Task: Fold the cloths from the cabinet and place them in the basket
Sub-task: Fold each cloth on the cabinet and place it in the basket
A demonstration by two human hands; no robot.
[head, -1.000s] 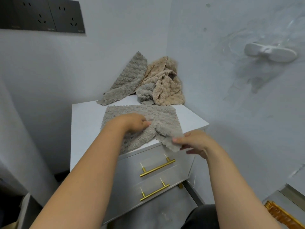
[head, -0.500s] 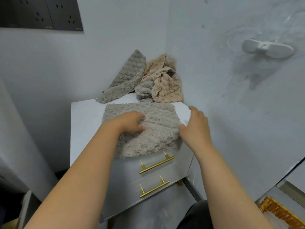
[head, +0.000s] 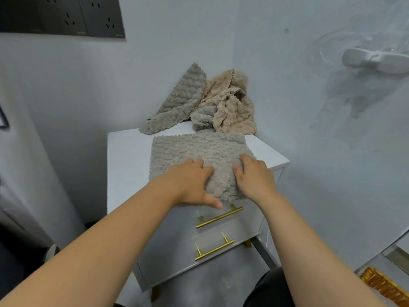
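A grey fluffy cloth (head: pixel 199 149) lies spread on top of the white cabinet (head: pixel 126 165), its near edge hanging slightly over the front. My left hand (head: pixel 192 182) presses flat on its near left part, thumb over the edge. My right hand (head: pixel 254 178) rests on its near right part with fingers curled into the fabric. Behind, in the corner, another grey cloth (head: pixel 181 100) leans against the wall beside a crumpled beige cloth (head: pixel 230 105). A woven basket (head: pixel 385 286) shows only as a golden rim at the bottom right.
The cabinet has two drawers with gold handles (head: pixel 219 218), both closed. Walls meet directly behind the cabinet. A white wall hook (head: pixel 376 60) sticks out on the right wall. Dark wall sockets (head: pixel 62 16) sit upper left.
My right hand has let go of the hanging corner and moved left onto the cloth beside my left hand. The cloth now lies flatter on the cabinet top.
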